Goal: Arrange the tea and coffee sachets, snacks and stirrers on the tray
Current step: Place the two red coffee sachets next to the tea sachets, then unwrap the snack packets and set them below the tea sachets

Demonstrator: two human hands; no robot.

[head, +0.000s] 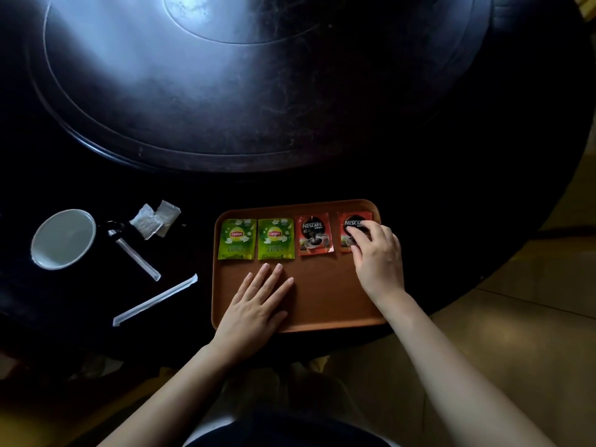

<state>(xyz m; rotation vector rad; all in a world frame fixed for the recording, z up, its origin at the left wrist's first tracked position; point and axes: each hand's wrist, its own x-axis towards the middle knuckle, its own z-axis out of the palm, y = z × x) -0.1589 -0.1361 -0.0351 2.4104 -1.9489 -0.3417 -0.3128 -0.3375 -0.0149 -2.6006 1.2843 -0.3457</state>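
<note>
An orange-brown tray (322,301) lies at the near edge of the dark round table. Along its far side sit two green Lipton tea sachets (237,239) (276,239) and a red Nescafe coffee sachet (315,233). A second Nescafe sachet (350,229) lies at the far right corner, with the fingertips of my right hand (377,253) pinching it against the tray. My left hand (258,301) rests flat on the tray's bare near-left part, fingers together. Two wrapped stirrers (137,256) (154,300) and pale small sachets (154,219) lie on the table left of the tray.
A white cup (63,239) stands at the far left of the table. A raised round turntable (258,75) fills the table's middle beyond the tray. Tiled floor (532,301) shows to the right of the table edge.
</note>
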